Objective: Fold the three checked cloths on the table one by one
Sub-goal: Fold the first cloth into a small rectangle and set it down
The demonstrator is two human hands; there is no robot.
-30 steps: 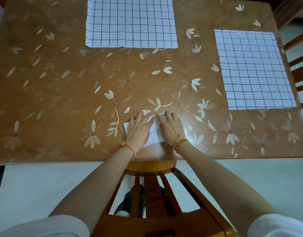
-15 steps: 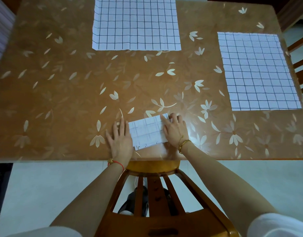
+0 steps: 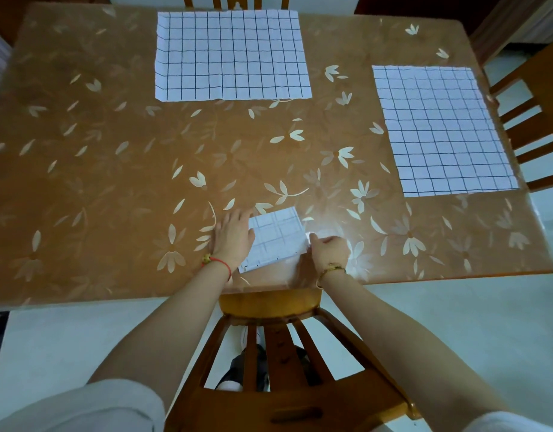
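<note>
Folded cloth (image 3: 276,238) lies small and a bit skewed at the near edge of the table (image 3: 97,182), straight in front of me. My left grip (image 3: 233,238) is spread flat with fingers straight, pressing down on the cloth's left end. My right grip (image 3: 329,251) is curled at the cloth's right edge, thumb and fingers pinched on the near-right corner. Two more checked cloths lie open and flat: far cloth (image 3: 231,54) at the far side, right cloth (image 3: 440,129) by the right edge, both well apart from the folded one. Chair back (image 3: 269,307) sits between my forearms.
</note>
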